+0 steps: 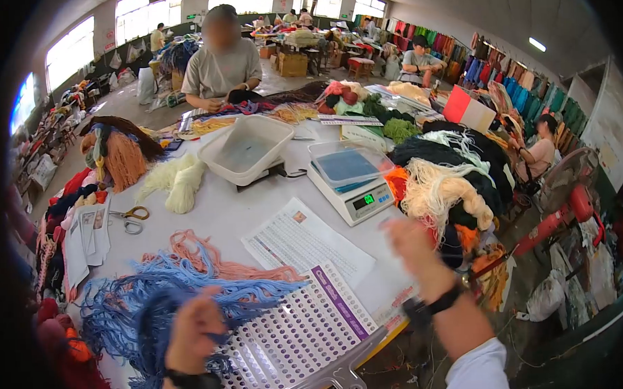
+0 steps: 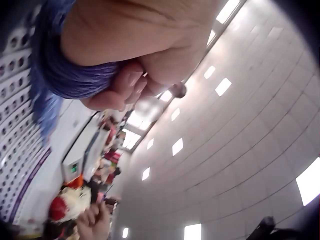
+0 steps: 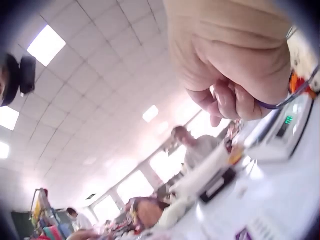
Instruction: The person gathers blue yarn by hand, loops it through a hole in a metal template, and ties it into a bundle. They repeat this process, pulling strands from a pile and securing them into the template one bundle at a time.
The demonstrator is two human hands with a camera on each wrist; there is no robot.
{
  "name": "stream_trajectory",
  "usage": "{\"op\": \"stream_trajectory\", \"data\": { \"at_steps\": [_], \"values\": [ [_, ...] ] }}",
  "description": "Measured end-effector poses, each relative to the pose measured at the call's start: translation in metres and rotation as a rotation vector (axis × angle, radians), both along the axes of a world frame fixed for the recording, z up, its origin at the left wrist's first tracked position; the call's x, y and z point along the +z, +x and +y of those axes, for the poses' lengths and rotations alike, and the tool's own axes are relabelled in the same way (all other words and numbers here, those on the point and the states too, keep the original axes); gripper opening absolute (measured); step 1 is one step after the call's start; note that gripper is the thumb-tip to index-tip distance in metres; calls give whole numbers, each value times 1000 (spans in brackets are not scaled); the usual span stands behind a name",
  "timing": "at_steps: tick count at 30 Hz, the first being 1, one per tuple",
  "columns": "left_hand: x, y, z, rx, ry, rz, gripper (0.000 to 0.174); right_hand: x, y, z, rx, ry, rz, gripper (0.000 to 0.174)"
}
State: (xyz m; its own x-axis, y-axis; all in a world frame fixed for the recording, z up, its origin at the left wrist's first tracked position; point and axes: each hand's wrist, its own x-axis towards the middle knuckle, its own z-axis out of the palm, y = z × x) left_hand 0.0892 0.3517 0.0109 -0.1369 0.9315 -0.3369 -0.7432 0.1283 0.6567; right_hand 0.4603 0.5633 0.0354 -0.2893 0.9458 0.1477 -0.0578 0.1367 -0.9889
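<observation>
My left hand [image 1: 196,329] [image 2: 145,45] grips a looped bundle of dark blue yarn [image 1: 153,323] [image 2: 77,82], its fingers curled round the strands. That bundle hangs over light blue yarn [image 1: 239,296] and beside a sample card [image 1: 289,336] with rows of purple dots. Raised near the digital scale [image 1: 360,203], my right hand [image 1: 413,249] [image 3: 235,60] has curled fingers and pinches a thin dark strand [image 3: 295,97] that runs off to the side. The strand's far end is out of sight. Pink yarn [image 1: 218,259] lies behind the light blue yarn.
Printed sheets [image 1: 299,239] lie mid-table. Scissors [image 1: 132,218], cream yarn [image 1: 184,185] and a white tub [image 1: 248,149] stand further back. Mixed yarn piles [image 1: 455,182] cover the right side, with a fan [image 1: 575,178] beyond. A person [image 1: 221,67] works across the table.
</observation>
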Motion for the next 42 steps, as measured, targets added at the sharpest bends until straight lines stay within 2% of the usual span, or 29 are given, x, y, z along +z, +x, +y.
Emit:
{"op": "stream_trajectory", "data": {
  "at_steps": [1,3,5,6,8,9,10,11,12,15,18,21,24,26,29,33,35,36,39,40,42],
  "values": [
    [-22,17,10,-117,-89,-31,33,-30,-32,-11,62,-124,-55,16],
    [-37,55,25,-304,-185,-83,32,-72,-86,-37,111,-122,-292,20],
    [-55,77,32,-363,-224,46,36,-90,-107,-55,211,-132,-524,22],
    [-62,84,34,-363,-239,85,39,-100,-111,-61,220,-133,-523,22],
    [-68,92,37,-358,-249,129,44,-111,-117,-66,215,43,-548,22],
    [-68,94,37,-356,-256,125,44,-108,-116,-66,219,-11,-576,22],
    [-65,96,39,-347,-258,155,35,-104,-117,-66,225,-16,-578,22],
    [-61,96,41,-339,-261,185,27,-101,-117,-66,224,-141,-509,22],
    [-62,96,44,-335,-271,183,27,-99,-118,-66,223,-267,-437,22],
    [-84,93,55,-379,-154,305,12,-124,-117,-58,208,-299,-355,19],
    [-82,99,60,-360,-180,448,6,-117,-120,-60,226,-402,-256,17],
    [-75,104,72,-357,-279,464,3,-110,-122,-58,214,-421,-251,14],
    [-75,101,76,-364,-214,612,1,-109,-124,-60,187,-433,-232,12],
    [-70,102,78,-381,-226,833,5,-110,-123,-60,182,-400,-231,12],
    [-74,99,83,-389,-197,971,8,-115,-124,-60,176,-352,-265,13],
    [-71,97,84,-387,-189,989,7,-112,-127,-62,149,-261,-392,13],
    [-76,96,87,-343,-204,780,6,-111,-126,-66,108,-157,-451,13],
    [-78,96,88,-341,-202,783,6,-114,-126,-68,109,-154,-448,13],
    [-82,95,91,-309,-211,682,13,-124,-124,-72,50,270,-530,13],
    [-78,94,92,-352,-243,764,12,-126,-121,-74,64,378,-550,13],
    [-71,94,93,-348,-135,686,10,-125,-117,-75,121,388,-467,13]
  ]
}}
